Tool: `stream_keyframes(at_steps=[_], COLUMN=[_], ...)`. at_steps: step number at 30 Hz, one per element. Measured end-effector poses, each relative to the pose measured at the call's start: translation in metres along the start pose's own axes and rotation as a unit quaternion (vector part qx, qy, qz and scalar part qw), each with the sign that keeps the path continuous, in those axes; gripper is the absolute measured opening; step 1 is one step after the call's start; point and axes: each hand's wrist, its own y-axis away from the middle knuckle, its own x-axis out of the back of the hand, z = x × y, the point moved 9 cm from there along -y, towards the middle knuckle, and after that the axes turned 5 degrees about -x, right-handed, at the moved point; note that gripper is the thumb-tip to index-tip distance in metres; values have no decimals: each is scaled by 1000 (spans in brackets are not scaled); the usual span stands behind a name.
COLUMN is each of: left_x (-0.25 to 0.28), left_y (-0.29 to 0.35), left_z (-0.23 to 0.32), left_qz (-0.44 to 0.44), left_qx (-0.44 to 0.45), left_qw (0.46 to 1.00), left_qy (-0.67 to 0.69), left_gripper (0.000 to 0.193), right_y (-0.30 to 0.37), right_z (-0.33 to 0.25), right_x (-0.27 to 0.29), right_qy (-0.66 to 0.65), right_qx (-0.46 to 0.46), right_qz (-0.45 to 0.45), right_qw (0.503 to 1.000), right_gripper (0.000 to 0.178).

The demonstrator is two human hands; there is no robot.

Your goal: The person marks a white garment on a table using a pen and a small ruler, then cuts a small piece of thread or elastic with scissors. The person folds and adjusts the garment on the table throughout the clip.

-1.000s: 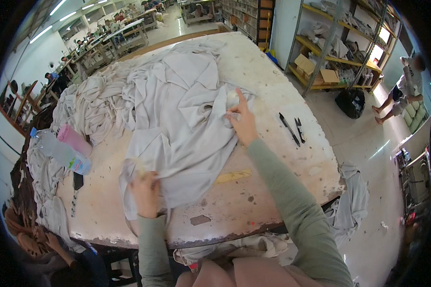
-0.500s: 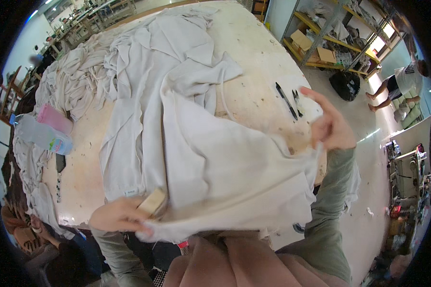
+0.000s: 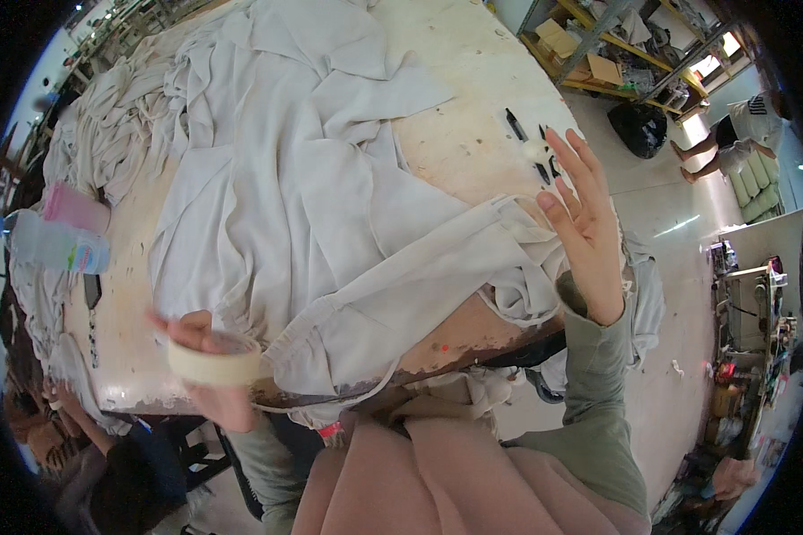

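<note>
A pale grey cloth garment point(image 3: 401, 294) lies across the near part of the table, its gathered edge and thin cord by the front edge. My left hand point(image 3: 227, 406), smeared by motion, is at the near left with a cream roll of tape point(image 3: 212, 366) round it. It is beside the garment's gathered corner; how its fingers are bent is hard to see. My right hand point(image 3: 589, 232) is raised over the right edge of the table, fingers spread and holding nothing. The garment's bunched end lies just left of that wrist.
More pale cloth point(image 3: 120, 116) is heaped at the far left. A clear bottle point(image 3: 58, 245) and a pink container point(image 3: 78, 207) stand on the left. Several black pens point(image 3: 515, 125) lie at the right. A shelf rack point(image 3: 589, 71) and another person point(image 3: 740, 125) are beyond the table.
Both hands have let go of the cloth, which now lies lower on the table. The right hand has opened and risen; the roll of tape has moved left with my left hand.
</note>
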Motion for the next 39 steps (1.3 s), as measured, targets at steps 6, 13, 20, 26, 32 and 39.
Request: stream_keyframes(at_steps=[6,13,20,26,32,39], left_x=[-91,14,52,32,51,37], left_y=[8,-43,13,69,-6,-20], left_z=[-39,-89,-115,-123,-116,-140], left_qz=[-349,-233,-361,-360,-239,-354], left_qx=[263,180,308,611,370,168], left_qw=[818,542,343,489,428,180], left_qy=[375,-787,-810,-508,-789,-902], left_gripper=[20,23,37,33,34,56], right_y=[7,18,25,33,-15,-12], right_z=[15,56,42,1,30,39], right_x=[-30,-55,-13,24,-5,-39], right_qy=[-127,161,-92,-57,120,22], right_qx=[-38,-137,-181,-120,-64,11], right_qz=[-9,-33,-136,-154,-32,-17], right_qw=[991,977,970,979,990,1000], right_gripper=[58,84,91,88,83,75])
